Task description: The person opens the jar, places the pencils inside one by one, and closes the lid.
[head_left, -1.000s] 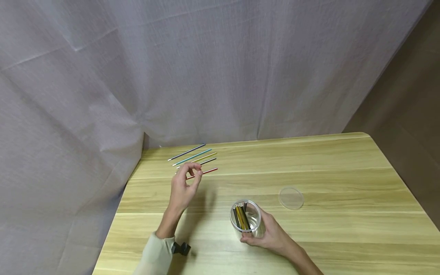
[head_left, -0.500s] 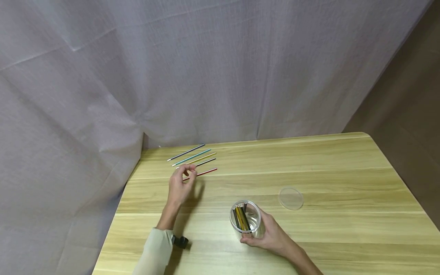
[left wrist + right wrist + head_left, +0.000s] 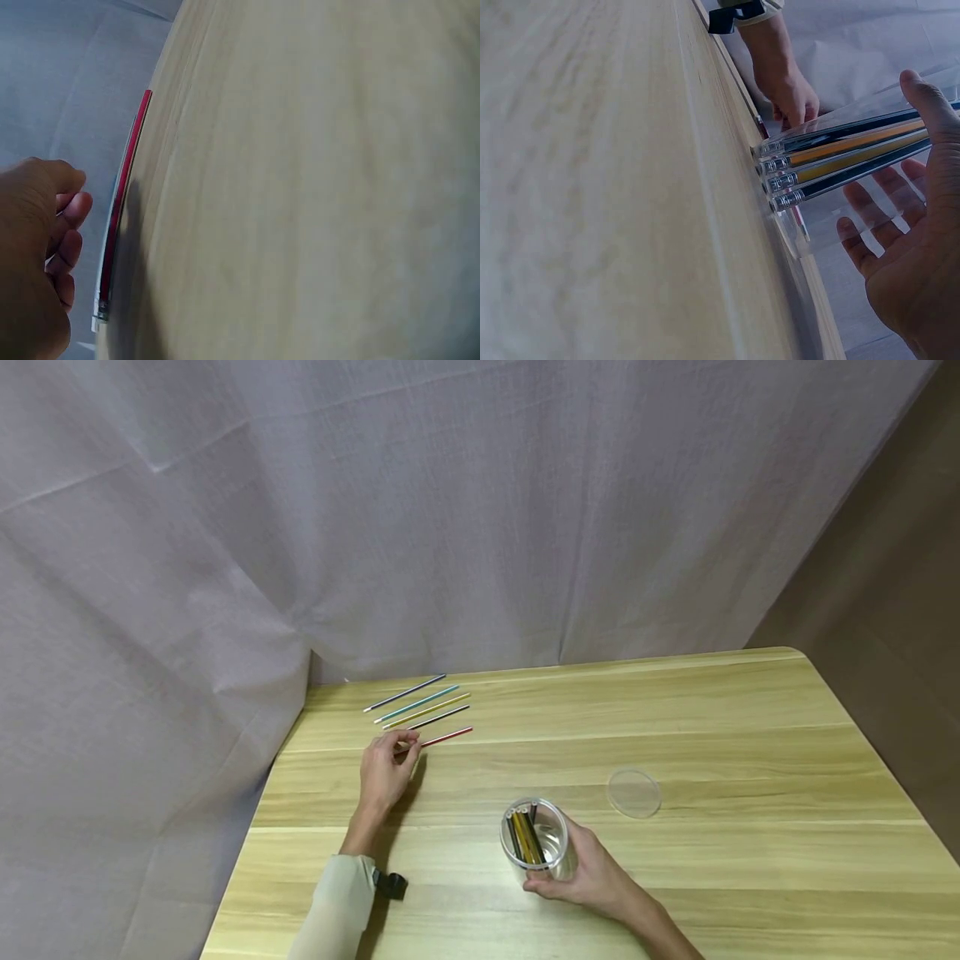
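Note:
In the head view my left hand [image 3: 381, 772] hovers at the near end of a red pencil [image 3: 450, 737], its thumb and fingers loosely bent. The left wrist view shows a gap between those fingers and the red pencil [image 3: 126, 195]. My right hand [image 3: 588, 872] grips a clear plastic jar [image 3: 553, 837] around its side. Several pencils [image 3: 525, 839], dark and yellow, lean inside it. From the right wrist, the eraser ends of these pencils [image 3: 840, 161] show through the clear wall, with my thumb and fingers on opposite sides.
Beyond the red pencil lie a black pencil [image 3: 444, 717], a yellow pencil [image 3: 431, 710], a teal pencil [image 3: 417, 704] and a dark blue pencil [image 3: 405, 693], roughly parallel. A clear round lid [image 3: 633, 793] rests on the wooden table [image 3: 750, 827]. A grey curtain [image 3: 450, 527] hangs behind.
My left hand has moved left and slightly nearer along the red pencil, uncovering more of the black and yellow ones. The right hand and jar have stayed in place.

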`<state>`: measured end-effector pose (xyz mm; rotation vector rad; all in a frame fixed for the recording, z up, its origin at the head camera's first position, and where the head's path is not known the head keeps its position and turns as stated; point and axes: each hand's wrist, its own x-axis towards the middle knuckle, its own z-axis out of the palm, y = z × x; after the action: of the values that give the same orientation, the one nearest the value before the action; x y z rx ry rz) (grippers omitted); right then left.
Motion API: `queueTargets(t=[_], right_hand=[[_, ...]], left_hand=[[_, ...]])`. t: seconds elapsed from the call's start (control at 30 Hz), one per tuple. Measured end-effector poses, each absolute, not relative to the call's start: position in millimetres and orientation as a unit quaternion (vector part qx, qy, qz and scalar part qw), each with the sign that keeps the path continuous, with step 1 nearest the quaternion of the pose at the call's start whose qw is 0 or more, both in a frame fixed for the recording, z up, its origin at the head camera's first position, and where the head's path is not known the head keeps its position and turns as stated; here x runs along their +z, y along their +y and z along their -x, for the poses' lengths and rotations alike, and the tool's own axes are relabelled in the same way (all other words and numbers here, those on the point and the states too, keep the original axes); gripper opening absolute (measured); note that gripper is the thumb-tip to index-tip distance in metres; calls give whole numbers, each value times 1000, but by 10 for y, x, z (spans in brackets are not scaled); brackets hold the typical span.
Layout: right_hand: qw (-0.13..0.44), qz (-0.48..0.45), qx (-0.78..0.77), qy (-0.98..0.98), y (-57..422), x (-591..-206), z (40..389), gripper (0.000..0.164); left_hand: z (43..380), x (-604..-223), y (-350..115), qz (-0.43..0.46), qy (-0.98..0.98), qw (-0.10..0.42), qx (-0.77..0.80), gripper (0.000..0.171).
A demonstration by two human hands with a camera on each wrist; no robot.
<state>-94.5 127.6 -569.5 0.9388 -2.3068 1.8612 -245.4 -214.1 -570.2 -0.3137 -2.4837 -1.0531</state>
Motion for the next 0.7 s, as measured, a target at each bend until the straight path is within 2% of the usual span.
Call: queueTargets(t=[0.2,0.7], right_hand=[[20,-300,598,-743,1276,-5706,946,87],[18,-299,602,-740,1265,-5700,964,86]], left_hand=[[2470,-5745,-2179,97,-907,191,-362,17],[2504,-5833,-2242,94,-919,184,-335,17]])
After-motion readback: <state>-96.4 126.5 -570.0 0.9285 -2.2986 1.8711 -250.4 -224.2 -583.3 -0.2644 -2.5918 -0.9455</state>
